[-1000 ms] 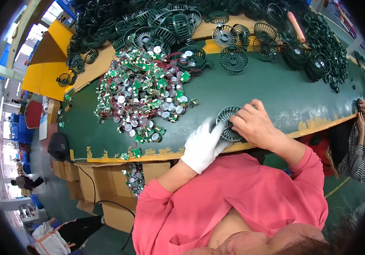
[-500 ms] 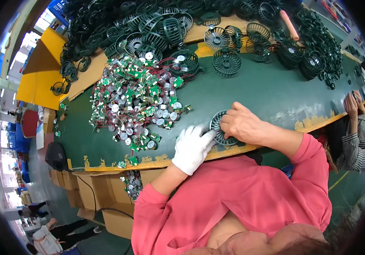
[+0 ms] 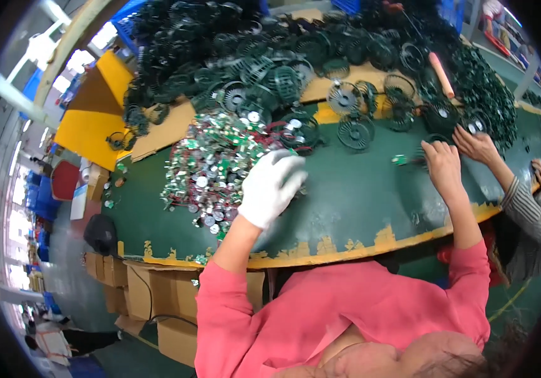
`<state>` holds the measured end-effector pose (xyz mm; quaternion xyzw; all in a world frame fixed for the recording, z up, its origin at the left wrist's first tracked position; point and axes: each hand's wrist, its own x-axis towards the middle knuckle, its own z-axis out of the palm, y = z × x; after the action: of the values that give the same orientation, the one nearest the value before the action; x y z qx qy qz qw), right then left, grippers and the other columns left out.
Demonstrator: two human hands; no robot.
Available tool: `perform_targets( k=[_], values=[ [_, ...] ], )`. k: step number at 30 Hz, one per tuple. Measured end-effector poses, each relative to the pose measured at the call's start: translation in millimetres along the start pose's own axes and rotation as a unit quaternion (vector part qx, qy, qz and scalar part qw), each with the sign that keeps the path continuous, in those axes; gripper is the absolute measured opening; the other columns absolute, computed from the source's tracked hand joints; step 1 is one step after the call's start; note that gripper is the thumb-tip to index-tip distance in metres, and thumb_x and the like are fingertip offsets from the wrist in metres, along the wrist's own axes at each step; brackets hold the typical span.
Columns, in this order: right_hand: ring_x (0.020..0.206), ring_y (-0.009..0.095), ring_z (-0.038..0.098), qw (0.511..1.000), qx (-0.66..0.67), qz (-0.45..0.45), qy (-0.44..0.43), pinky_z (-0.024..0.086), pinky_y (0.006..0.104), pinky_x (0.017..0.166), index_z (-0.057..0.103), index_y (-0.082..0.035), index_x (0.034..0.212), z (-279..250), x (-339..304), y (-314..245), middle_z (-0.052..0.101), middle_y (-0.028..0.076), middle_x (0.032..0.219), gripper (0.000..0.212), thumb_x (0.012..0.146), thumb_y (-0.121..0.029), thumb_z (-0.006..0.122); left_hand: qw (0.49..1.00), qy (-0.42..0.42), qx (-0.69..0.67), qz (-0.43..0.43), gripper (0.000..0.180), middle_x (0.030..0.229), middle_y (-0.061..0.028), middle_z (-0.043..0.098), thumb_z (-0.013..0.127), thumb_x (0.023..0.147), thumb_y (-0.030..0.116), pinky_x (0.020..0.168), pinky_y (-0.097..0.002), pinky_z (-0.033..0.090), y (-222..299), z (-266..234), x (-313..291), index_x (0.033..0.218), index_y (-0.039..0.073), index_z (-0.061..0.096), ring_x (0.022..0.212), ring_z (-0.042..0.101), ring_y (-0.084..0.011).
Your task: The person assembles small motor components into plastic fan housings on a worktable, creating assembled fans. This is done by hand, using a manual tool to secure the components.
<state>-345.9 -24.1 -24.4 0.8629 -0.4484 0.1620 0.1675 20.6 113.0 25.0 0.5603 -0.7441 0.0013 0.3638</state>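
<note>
My left hand (image 3: pixel 269 192), in a white glove, hovers over the right side of a heap of small motors (image 3: pixel 210 183) with green circuit boards and red wires. Its fingers are parted and nothing shows in them. My bare right hand (image 3: pixel 445 169) reaches out to the right, its bent fingers on a dark green round plastic cage (image 3: pixel 435 137), slatted and blurred by motion. A small green circuit board (image 3: pixel 399 160) lies just left of these fingers; whether it joins the cage I cannot tell.
A co-worker's hand (image 3: pixel 478 146) is close beside my right hand. Dark cages (image 3: pixel 264 69) pile up along the back, with a pink-handled tool (image 3: pixel 442 75) at right. Loose cages (image 3: pixel 355 132) stand mid-table. Cardboard boxes (image 3: pixel 147 293) sit below the yellow, worn front edge.
My hands have parted: the right went right with the cage, the left moved up and left to the motor heap. The co-worker's hand has come in near my right. The view has shifted.
</note>
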Motion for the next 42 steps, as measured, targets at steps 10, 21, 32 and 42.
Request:
perform_targets(
  k=[10,21,32,42],
  values=[
    [0.112,0.031,0.05,0.97,0.167,-0.165,0.062,0.04,0.0409,0.09,0.055,-0.005,0.119,25,56,-97,0.057,0.011,0.107,0.051,0.07,-0.002,0.069,0.907,-0.156,0.369,-0.131,0.022,0.092,-0.0055,0.067,0.059,0.083,0.035,0.082,-0.0461,0.038,-70,51,78,0.088,0.017,0.07,0.093,0.059,-0.0253],
    [0.087,0.029,0.053,0.963,0.187,-0.193,0.013,0.039,0.0417,0.085,0.062,-0.004,0.09,49,55,-93,0.056,0.011,0.084,0.021,0.071,-0.008,0.07,0.913,-0.199,0.286,-0.214,0.029,0.091,-0.0077,0.07,0.057,0.081,0.041,0.085,-0.0528,0.041,-82,11,78,0.088,0.019,0.074,0.092,0.064,-0.0298],
    [0.087,0.032,0.051,0.939,0.247,-0.238,0.021,0.038,0.0434,0.091,0.06,0.001,0.095,31,12,-106,0.052,0.014,0.085,0.018,0.08,-0.008,0.064,0.927,0.288,-0.057,-0.235,0.028,0.081,-0.0174,0.065,0.059,0.083,0.036,0.073,-0.0459,0.048,-81,-36,66,0.089,0.01,0.067,0.081,0.063,-0.0366],
    [0.09,0.029,0.052,0.937,0.228,-0.261,0.046,0.036,0.0442,0.097,0.06,0.0,0.104,47,-2,-106,0.054,0.013,0.091,0.021,0.083,-0.004,0.061,0.874,0.446,-0.127,-0.141,0.033,0.062,-0.0128,0.061,0.052,0.091,0.025,0.054,-0.0369,0.045,-38,-85,105,0.069,0.002,0.058,0.056,0.059,-0.0245]
  ],
)
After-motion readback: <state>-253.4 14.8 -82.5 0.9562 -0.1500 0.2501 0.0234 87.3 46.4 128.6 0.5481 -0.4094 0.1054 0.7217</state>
